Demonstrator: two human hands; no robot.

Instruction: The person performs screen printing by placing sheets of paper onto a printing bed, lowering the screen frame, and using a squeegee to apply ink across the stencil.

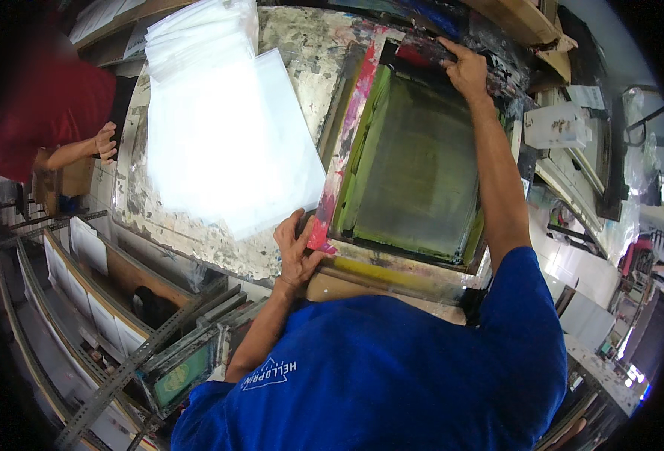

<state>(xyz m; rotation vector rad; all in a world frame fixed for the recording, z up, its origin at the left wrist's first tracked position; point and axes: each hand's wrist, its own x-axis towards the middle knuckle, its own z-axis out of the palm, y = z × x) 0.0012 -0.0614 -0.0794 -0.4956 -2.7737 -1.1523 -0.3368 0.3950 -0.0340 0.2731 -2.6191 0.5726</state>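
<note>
A screen-printing frame (pixel 418 161) with greenish mesh and an ink-stained border lies on the worktable in front of me. The pink-smeared bar (pixel 345 139) forms its left side. My left hand (pixel 296 252) grips the near-left corner, thumb and fingers around the bar's end. At the far right, my right hand (pixel 467 71) holds the frame's far edge, with the index finger stretched along it and the other fingers curled; part of that grip is hidden. Left of the frame is a stack of white sheets (pixel 204 135), overexposed and loosely fanned.
The paint-spattered worktable (pixel 302 37) carries the stack and frame. Several racks (pixel 99 278) stand at lower left, near another framed screen (pixel 185 379). A co-worker in a red shirt (pixel 54 113) is at the far left. A white container (pixel 557 125) stands right of my right forearm.
</note>
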